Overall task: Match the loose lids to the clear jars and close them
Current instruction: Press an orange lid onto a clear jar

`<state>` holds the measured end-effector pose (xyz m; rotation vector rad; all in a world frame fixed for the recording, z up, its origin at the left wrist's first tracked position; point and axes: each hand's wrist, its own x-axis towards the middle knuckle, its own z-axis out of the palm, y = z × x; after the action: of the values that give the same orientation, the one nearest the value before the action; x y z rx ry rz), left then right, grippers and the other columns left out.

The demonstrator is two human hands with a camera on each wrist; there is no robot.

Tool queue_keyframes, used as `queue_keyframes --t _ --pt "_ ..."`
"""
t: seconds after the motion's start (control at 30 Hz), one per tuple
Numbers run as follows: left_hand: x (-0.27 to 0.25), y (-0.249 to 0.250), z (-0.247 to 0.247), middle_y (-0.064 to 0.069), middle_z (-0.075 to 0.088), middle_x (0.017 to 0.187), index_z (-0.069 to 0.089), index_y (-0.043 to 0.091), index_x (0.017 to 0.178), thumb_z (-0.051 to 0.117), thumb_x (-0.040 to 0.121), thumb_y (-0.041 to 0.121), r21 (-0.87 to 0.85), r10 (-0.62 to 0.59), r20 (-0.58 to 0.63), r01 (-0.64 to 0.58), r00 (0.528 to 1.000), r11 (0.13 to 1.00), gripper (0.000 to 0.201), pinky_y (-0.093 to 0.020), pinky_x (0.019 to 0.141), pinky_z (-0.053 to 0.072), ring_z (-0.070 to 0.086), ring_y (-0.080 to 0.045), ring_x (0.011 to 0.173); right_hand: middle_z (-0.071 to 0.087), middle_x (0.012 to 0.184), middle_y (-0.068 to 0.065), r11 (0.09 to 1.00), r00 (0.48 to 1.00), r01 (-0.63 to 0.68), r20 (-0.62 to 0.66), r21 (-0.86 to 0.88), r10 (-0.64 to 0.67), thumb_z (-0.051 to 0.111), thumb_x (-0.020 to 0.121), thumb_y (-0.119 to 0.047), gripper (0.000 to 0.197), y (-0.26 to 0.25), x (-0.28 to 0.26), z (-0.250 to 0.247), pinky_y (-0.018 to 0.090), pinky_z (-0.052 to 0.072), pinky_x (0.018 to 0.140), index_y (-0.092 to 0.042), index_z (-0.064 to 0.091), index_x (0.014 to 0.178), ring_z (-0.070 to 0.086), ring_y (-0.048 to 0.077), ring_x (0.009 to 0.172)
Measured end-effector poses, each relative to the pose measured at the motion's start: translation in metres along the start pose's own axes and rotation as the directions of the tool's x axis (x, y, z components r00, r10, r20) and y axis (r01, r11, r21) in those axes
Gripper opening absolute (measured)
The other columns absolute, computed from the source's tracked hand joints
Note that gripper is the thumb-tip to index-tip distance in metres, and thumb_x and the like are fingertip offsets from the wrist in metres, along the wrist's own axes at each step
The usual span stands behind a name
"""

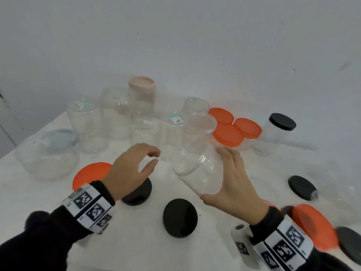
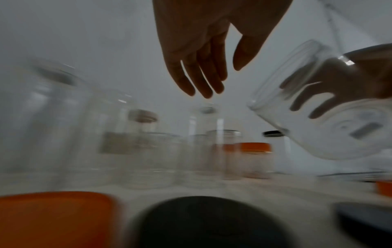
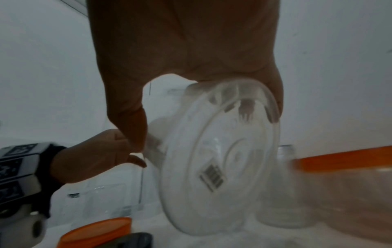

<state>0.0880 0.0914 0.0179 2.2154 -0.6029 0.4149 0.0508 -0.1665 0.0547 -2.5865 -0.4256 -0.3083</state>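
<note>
My right hand point(image 1: 232, 173) grips a clear lidless jar point(image 1: 199, 169) and holds it tilted above the table, base toward me and mouth pointing away. In the right wrist view its base with a barcode sticker point(image 3: 212, 177) faces the camera under my right hand point(image 3: 180, 50). My left hand point(image 1: 154, 158) hovers just left of the jar, fingers loosely curved, holding nothing. Loose lids lie on the table: an orange lid point(image 1: 88, 174), a black lid point(image 1: 140, 192) under my left wrist, and another black lid point(image 1: 180, 218) in front. The left wrist view shows my left hand point(image 2: 201, 67) apart from the jar point(image 2: 318, 117).
Several clear jars crowd the back of the white table point(image 1: 244, 196), among them a pink-lidded jar point(image 1: 141, 85), orange-lidded jars point(image 1: 228, 134), a black-lidded jar point(image 1: 282, 122) and a big round jar point(image 1: 46, 159). More black point(image 1: 301, 186) and orange lids point(image 1: 312, 225) lie at right.
</note>
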Motion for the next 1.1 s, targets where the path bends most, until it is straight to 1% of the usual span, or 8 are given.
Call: queue_keyframes --t 0.1,0.2,0.27,0.37,0.67,0.8,0.93,1.1 --pt "0.015 0.029 0.042 0.015 0.06 0.101 0.059 0.025 0.108 0.038 0.082 0.05 -0.052 0.036 0.225 -0.025 0.974 0.998 0.041 -0.01 0.083 0.039 0.051 0.001 0.097 0.027 0.122 -0.01 0.994 0.993 -0.113 -0.045 0.004 0.113 0.077 0.048 -0.037 0.104 0.038 -0.02 -0.033 0.024 0.03 0.094 -0.011 0.029 0.137 0.032 0.015 0.117" --pt "0.033 0.057 0.081 0.022 0.049 0.103 0.056 0.026 0.113 0.032 0.078 0.059 -0.019 0.078 0.426 -0.077 0.901 0.997 0.054 -0.017 0.086 0.04 0.047 0.005 0.098 0.029 0.122 -0.01 0.969 0.963 -0.238 -0.113 0.065 0.244 0.087 0.053 -0.02 0.103 0.075 -0.038 -0.063 0.021 0.028 0.093 -0.011 0.028 0.137 0.033 0.014 0.118" --pt "0.046 0.075 0.105 0.019 0.047 0.108 0.054 0.023 0.117 0.04 0.079 0.059 0.005 0.066 0.529 -0.081 0.846 0.997 0.054 -0.02 0.089 0.039 0.045 0.002 0.103 0.028 0.122 -0.01 0.94 0.93 -0.316 -0.155 0.126 0.333 0.088 0.054 -0.017 0.104 0.101 -0.048 -0.08 0.024 0.031 0.094 -0.012 0.026 0.137 0.034 0.014 0.121" --pt "0.067 0.095 0.144 0.01 0.047 0.125 0.049 0.021 0.126 0.061 0.086 0.042 0.027 0.043 0.642 -0.079 0.766 0.997 0.047 -0.023 0.098 0.035 0.042 -0.004 0.116 0.026 0.123 -0.01 0.912 0.89 -0.373 -0.211 0.171 0.403 0.089 0.053 -0.019 0.107 0.136 -0.063 -0.099 0.038 0.039 0.102 -0.014 0.024 0.138 0.037 0.02 0.124" --pt "0.111 0.139 0.233 -0.007 0.013 0.155 0.017 0.019 0.148 0.068 0.08 0.045 0.161 -0.087 0.83 -0.087 0.55 0.983 0.089 -0.036 0.114 0.014 0.013 -0.021 0.141 0.03 0.127 -0.009 0.864 0.86 -0.426 -0.176 0.27 0.479 0.088 0.053 -0.021 0.109 0.186 -0.093 -0.121 0.039 0.038 0.104 -0.021 0.021 0.139 0.036 0.016 0.124" --pt "0.118 0.144 0.251 -0.008 0.001 0.157 0.008 0.024 0.149 0.065 0.079 0.052 0.284 -0.205 0.818 -0.067 0.537 0.957 0.095 -0.046 0.114 0.012 0.004 -0.026 0.143 0.031 0.129 -0.008 0.853 0.864 -0.422 -0.148 0.308 0.481 0.088 0.054 -0.021 0.108 0.197 -0.096 -0.124 0.03 0.037 0.099 -0.023 0.021 0.138 0.036 0.013 0.122" --pt "0.123 0.139 0.257 -0.008 0.019 0.153 0.013 0.024 0.148 0.067 0.075 0.057 0.329 -0.26 0.791 -0.026 0.554 0.944 0.097 -0.049 0.112 0.021 0.017 -0.028 0.139 0.032 0.129 -0.008 0.841 0.867 -0.42 -0.123 0.34 0.483 0.088 0.054 -0.021 0.108 0.204 -0.096 -0.127 0.028 0.037 0.095 -0.024 0.021 0.138 0.037 0.012 0.12" --pt "0.123 0.136 0.252 -0.006 0.029 0.148 0.021 0.019 0.146 0.074 0.072 0.05 0.311 -0.27 0.749 0.039 0.605 0.95 0.097 -0.039 0.111 0.026 0.028 -0.023 0.135 0.033 0.128 -0.007 0.829 0.875 -0.422 -0.075 0.368 0.478 0.088 0.056 -0.021 0.108 0.204 -0.092 -0.127 0.025 0.034 0.092 -0.02 0.02 0.14 0.036 0.011 0.118"
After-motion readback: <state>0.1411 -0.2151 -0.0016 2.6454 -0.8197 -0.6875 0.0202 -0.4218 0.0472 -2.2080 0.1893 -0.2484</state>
